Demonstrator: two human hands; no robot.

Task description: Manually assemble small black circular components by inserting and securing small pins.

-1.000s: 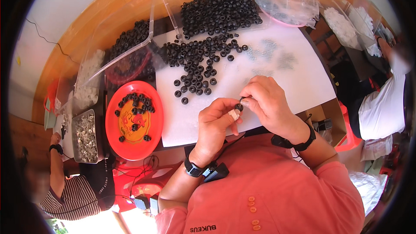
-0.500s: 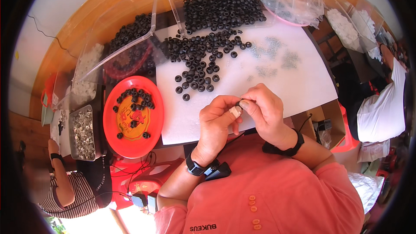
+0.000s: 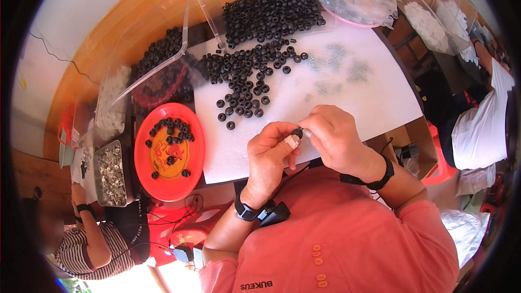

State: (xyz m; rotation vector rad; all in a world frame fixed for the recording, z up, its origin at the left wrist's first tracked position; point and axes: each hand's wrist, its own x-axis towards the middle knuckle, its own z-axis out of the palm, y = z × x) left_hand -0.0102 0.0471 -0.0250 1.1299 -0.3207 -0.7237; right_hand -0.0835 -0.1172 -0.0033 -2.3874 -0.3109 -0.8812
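Over the front edge of the white work sheet, my left hand [image 3: 270, 151] pinches a small black round part [image 3: 297, 132] between thumb and index finger. White tape is wrapped around that thumb. My right hand [image 3: 332, 134] is closed just to the right, its fingertips pressed together beside the black part; what they grip is too small to make out. Beyond my hands, many black round parts with holes [image 3: 247, 78] lie loose on the white sheet [image 3: 369, 103]. Several small clusters of tiny clear pieces [image 3: 331, 59] are spread to their right.
A red plate [image 3: 142, 157] with some black parts stands left of the sheet. Past it are a metal tray of small metal pieces [image 3: 111, 176] and clear bins. A heap of black parts [image 3: 271, 13] fills the back. A pink-rimmed dish [image 3: 347, 8] holds plastic bags. Other people sit on both sides.
My right hand has shifted slightly, and more of the black part shows in my left fingers. The view has moved a little. The person at left has shifted an arm.
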